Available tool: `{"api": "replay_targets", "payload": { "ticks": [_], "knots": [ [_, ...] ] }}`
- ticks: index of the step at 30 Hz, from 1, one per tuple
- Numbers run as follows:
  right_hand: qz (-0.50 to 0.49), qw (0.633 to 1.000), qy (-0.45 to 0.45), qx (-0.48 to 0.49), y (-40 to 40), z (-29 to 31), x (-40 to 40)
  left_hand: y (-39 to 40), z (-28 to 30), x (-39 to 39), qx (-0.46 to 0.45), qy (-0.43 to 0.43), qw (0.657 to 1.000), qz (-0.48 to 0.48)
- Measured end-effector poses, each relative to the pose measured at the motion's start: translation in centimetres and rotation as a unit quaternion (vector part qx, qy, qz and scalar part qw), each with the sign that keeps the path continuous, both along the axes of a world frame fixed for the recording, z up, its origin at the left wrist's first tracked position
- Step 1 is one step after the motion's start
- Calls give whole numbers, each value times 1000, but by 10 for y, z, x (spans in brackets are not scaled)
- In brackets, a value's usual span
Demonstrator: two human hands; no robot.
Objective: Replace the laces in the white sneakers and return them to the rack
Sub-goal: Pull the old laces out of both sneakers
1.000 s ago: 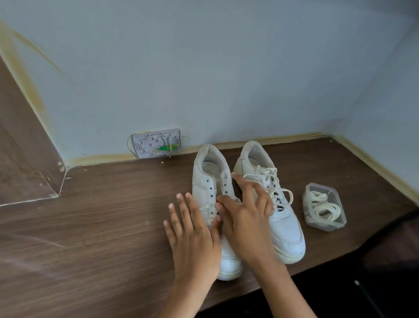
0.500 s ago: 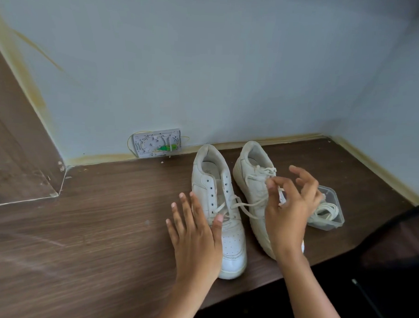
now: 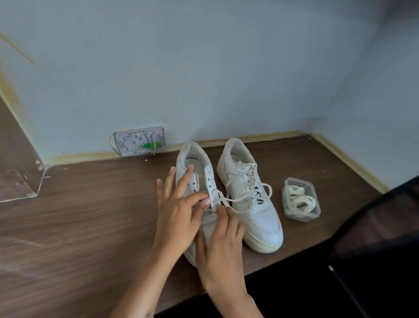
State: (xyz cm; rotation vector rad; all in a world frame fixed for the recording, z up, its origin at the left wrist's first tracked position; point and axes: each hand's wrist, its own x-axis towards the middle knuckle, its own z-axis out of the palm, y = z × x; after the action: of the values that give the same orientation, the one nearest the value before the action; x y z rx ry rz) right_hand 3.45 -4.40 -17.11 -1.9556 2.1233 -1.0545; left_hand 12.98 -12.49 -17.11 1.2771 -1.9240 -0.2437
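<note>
You are near the start: your left hand (image 3: 177, 217) and right hand (image 3: 220, 241) both pinch the old lace (image 3: 228, 203) on the left sneaker (image 3: 194, 163), half pulled out. The right sneaker (image 3: 261, 216) is laced, and the new laces (image 3: 300, 201) wait in the tub (image 3: 314, 211).

No legible text, label, brand mark, number or sign appears anywhere in the view. The two white sneakers (image 3: 250, 196), the clear plastic container (image 3: 301, 199) and the wall plate (image 3: 140, 141) bear no readable markings at this resolution.
</note>
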Motion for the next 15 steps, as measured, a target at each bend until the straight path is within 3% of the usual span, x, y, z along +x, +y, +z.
{"api": "replay_targets", "payload": {
  "ticks": [2, 5, 9, 11, 13, 15],
  "knots": [
    [16, 999, 36, 28, 0, -1, 0, -2, 2, 2, 11, 44, 999, -13],
    [54, 994, 3, 97, -1, 1, -6, 0, 17, 8, 31, 108, 993, -43],
    [51, 995, -2, 88, -1, -1, -6, 7, 39, 36, 147, 243, 956, -74],
    [48, 995, 3, 82, -3, -2, -6, 5, 35, 41, 122, 196, 973, -18],
    [47, 995, 3, 83, -5, -3, -6, 5, 31, 36, 39, 67, 996, 53],
    [47, 996, 10, 78, -5, -3, -6, 8, 31, 26, -19, -18, 997, 77]
  ]
}}
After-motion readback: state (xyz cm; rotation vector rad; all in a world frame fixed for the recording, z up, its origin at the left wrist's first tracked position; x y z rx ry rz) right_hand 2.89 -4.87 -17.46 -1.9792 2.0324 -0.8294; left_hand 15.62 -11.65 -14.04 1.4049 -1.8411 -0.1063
